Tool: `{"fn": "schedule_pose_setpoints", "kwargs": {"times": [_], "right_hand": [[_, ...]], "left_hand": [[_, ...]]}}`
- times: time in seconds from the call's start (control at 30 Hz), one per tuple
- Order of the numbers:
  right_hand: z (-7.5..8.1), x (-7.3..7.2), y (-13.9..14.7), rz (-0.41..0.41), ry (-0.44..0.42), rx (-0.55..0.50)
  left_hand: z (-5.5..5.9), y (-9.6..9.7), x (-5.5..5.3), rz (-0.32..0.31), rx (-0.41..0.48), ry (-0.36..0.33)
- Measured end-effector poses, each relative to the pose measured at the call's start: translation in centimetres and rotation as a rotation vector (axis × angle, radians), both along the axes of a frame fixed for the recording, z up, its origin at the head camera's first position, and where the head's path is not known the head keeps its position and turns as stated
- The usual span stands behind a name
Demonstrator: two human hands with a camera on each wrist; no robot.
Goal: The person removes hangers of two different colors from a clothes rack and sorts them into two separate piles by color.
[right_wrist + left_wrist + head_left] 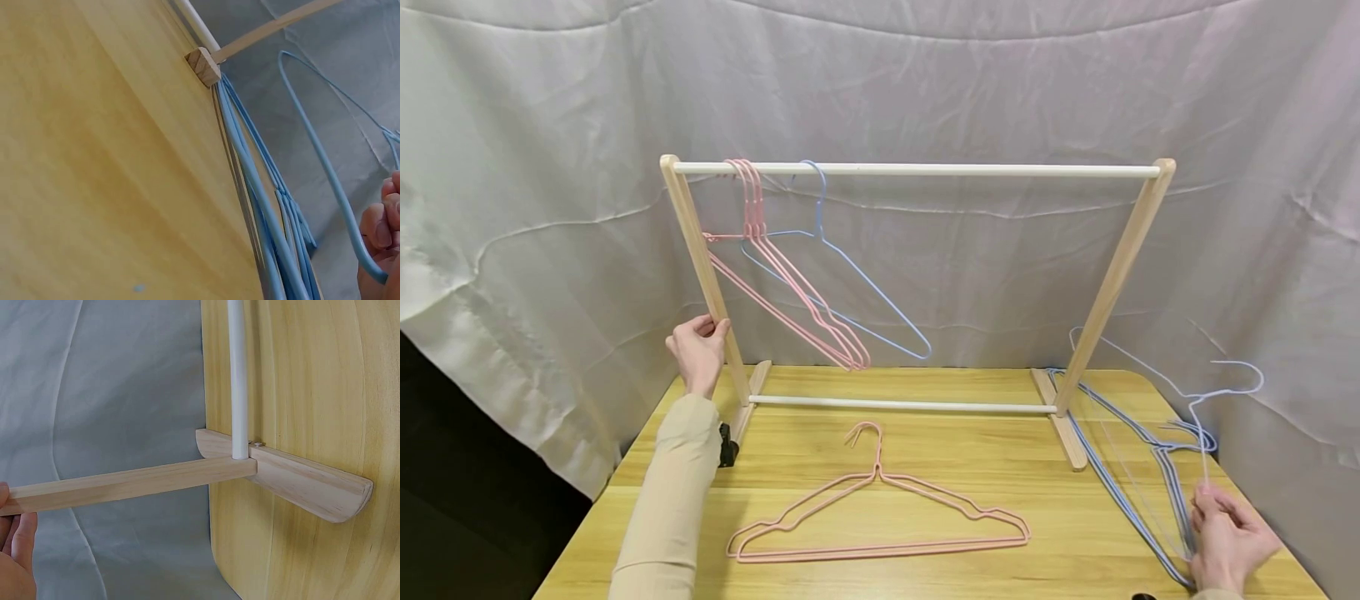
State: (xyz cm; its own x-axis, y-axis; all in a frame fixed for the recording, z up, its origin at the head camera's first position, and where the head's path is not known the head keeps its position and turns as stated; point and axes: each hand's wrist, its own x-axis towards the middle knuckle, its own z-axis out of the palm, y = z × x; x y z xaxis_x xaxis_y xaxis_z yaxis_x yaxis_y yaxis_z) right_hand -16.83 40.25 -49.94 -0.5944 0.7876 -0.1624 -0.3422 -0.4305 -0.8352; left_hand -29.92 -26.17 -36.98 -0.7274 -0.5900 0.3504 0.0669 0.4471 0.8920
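Observation:
My left hand (698,350) grips the left wooden post (700,242) of a clothes rack between thumb and fingers, partway up; the left wrist view shows the fingertips at that post. At the far right, my right hand (1228,533) holds a blue wire hanger (326,156) by one side, raised and tilted with its hook toward the back. Below it, several blue hangers (1101,475) lie stacked on the table beside the rack's right foot. Several pink hangers (752,208) and one blue hanger (818,208) hang from the white top rail (970,170), toward its left end.
Two overlapping pink hangers (880,550) lie on the wooden table (647,517) in front of the rack. A white lower bar (902,405) joins the rack's feet. Grey curtain (1000,92) surrounds the table's back and sides. A small black object (727,446) is by the left foot.

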Motion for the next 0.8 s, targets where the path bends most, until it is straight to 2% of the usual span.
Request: {"fn": "schedule_pose_setpoints", "kwargs": {"times": [0.17, 0.53, 0.67, 0.8], "right_hand": [[-0.29, 0.21, 0.2, 0.057, -0.126, 0.064], [-0.45, 0.66, 0.37, 0.136, -0.288, 0.113], [-0.7, 0.66, 0.39, 0.105, -0.329, 0.216], [-0.88, 0.68, 0.46, 0.084, -0.443, 0.378]], "left_hand": [[-0.03, -0.02, -0.04, 0.003, -0.002, -0.006], [0.0, -0.06, -0.07, 0.003, 0.009, -0.009], [0.05, -0.11, -0.02, 0.001, 0.018, -0.019], [0.03, -0.15, -0.06, 0.001, 0.015, -0.026]]}}
